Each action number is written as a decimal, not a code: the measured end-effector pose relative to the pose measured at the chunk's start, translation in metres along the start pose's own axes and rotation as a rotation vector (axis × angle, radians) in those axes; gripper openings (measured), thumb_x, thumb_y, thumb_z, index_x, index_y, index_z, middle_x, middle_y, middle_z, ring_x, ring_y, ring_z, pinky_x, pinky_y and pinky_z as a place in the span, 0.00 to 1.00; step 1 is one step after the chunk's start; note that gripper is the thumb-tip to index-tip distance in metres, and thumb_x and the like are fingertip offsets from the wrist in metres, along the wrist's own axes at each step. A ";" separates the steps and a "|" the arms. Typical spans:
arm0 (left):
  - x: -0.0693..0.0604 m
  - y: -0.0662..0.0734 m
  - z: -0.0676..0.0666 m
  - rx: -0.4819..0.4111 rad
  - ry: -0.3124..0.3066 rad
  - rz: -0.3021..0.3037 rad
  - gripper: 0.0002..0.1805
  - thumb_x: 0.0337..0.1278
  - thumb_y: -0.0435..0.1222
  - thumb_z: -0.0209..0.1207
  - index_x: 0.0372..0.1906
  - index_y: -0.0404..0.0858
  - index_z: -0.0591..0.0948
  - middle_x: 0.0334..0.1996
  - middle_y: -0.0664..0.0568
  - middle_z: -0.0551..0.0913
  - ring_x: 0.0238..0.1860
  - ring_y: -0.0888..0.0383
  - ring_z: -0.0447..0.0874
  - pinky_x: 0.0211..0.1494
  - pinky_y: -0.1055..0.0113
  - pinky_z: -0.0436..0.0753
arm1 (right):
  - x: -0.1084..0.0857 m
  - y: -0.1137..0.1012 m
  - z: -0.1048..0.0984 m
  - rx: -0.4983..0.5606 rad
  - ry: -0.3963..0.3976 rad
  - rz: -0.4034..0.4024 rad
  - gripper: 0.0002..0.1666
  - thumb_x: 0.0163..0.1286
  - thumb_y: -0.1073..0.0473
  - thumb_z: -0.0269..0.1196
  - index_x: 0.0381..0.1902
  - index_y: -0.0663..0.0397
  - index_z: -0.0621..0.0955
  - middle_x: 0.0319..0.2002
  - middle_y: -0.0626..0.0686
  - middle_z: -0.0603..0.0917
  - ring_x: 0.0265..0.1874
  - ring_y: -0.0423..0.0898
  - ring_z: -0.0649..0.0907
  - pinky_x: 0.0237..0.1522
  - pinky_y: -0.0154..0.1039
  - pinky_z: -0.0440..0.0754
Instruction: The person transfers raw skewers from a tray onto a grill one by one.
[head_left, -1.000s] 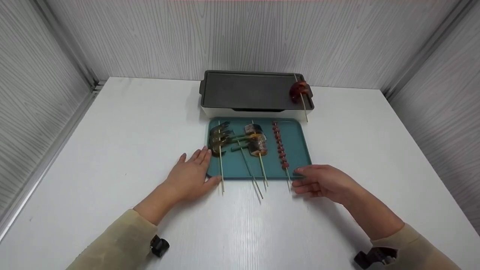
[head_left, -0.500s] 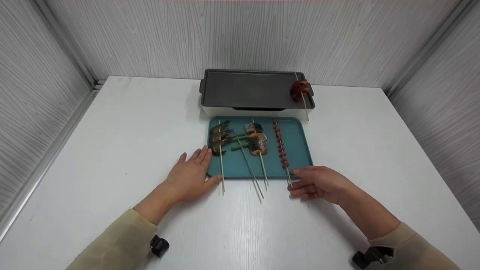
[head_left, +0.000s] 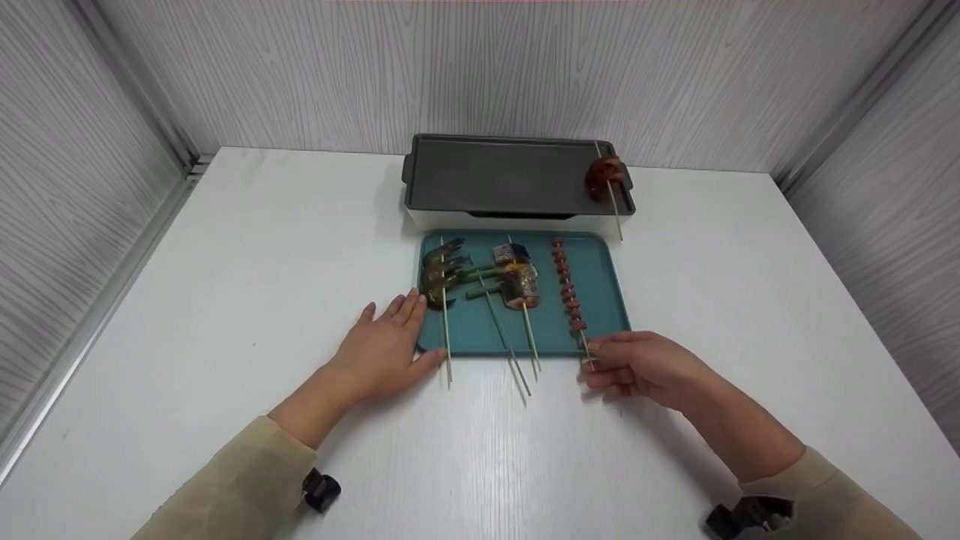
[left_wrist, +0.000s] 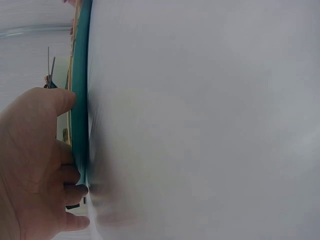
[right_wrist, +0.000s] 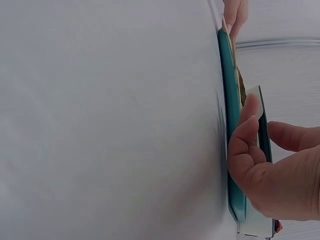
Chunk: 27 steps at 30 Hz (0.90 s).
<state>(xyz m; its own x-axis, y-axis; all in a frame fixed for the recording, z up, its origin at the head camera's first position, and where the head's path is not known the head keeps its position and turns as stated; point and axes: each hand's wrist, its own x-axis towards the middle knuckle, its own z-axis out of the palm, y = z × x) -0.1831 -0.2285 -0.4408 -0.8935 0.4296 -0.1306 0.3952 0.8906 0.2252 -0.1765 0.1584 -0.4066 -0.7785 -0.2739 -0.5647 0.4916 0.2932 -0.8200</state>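
My left hand (head_left: 382, 352) lies at the near left corner of a teal tray (head_left: 555, 330); its fingers touch the left side and its thumb the front rim. My right hand (head_left: 645, 364) is at the near right corner, fingers bent beside the stick of a skewer of small red pieces (head_left: 568, 292). A gap shows between thumb and fingertips in the right wrist view, the stick hidden there. The tray also bears a shrimp skewer (head_left: 441, 274), a skewer with green stalks (head_left: 481, 290) and one with dark-skinned fish chunks (head_left: 519, 285). Their sticks overhang the front rim.
A black-topped grill plate (head_left: 495, 176) on a white base stands behind the tray. One skewer with a dark red, curled piece (head_left: 602, 180) lies across its right end. The white table (head_left: 300, 225) meets grey wood-grain walls (head_left: 525, 75) at the back.
My right hand's fingertips have come up to the red-piece skewer's stick, and its near end has swung slightly right. My left hand stays put. The whole view has shifted a little.
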 end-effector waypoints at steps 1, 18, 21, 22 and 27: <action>0.000 0.000 0.000 0.000 0.000 0.000 0.50 0.80 0.63 0.45 0.84 0.27 0.52 0.84 0.36 0.50 0.84 0.40 0.51 0.80 0.34 0.52 | -0.001 -0.001 0.000 0.000 0.000 -0.003 0.31 0.82 0.53 0.62 0.72 0.69 0.73 0.48 0.55 0.91 0.43 0.45 0.92 0.48 0.40 0.86; 0.001 0.001 -0.001 0.001 -0.004 -0.003 0.50 0.80 0.64 0.44 0.84 0.28 0.52 0.84 0.36 0.51 0.84 0.41 0.49 0.81 0.34 0.51 | -0.011 -0.006 0.000 -0.011 0.032 -0.046 0.28 0.77 0.58 0.67 0.70 0.67 0.78 0.47 0.52 0.89 0.42 0.43 0.90 0.47 0.38 0.84; 0.001 0.001 -0.001 0.008 -0.002 -0.004 0.50 0.80 0.64 0.44 0.84 0.27 0.52 0.84 0.36 0.51 0.84 0.40 0.50 0.80 0.33 0.52 | -0.013 -0.007 -0.001 -0.011 0.032 -0.053 0.29 0.78 0.58 0.67 0.70 0.67 0.77 0.49 0.53 0.89 0.43 0.43 0.89 0.48 0.38 0.84; 0.001 0.001 -0.001 0.011 -0.002 -0.004 0.50 0.80 0.64 0.44 0.84 0.27 0.52 0.84 0.36 0.51 0.84 0.40 0.50 0.80 0.33 0.52 | -0.014 -0.007 -0.002 -0.011 0.031 -0.055 0.29 0.78 0.58 0.66 0.71 0.67 0.77 0.49 0.53 0.89 0.44 0.43 0.89 0.48 0.38 0.84; 0.001 0.001 -0.001 0.007 -0.007 -0.011 0.50 0.80 0.64 0.44 0.84 0.27 0.52 0.84 0.36 0.51 0.84 0.40 0.50 0.80 0.34 0.52 | -0.018 -0.007 -0.004 -0.017 0.041 -0.052 0.28 0.78 0.58 0.67 0.70 0.68 0.77 0.50 0.55 0.89 0.44 0.44 0.89 0.48 0.38 0.84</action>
<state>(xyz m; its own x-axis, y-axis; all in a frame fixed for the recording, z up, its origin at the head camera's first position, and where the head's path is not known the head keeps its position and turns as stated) -0.1838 -0.2277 -0.4402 -0.8965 0.4203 -0.1397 0.3865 0.8965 0.2166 -0.1673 0.1650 -0.3904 -0.8183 -0.2514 -0.5169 0.4439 0.2949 -0.8461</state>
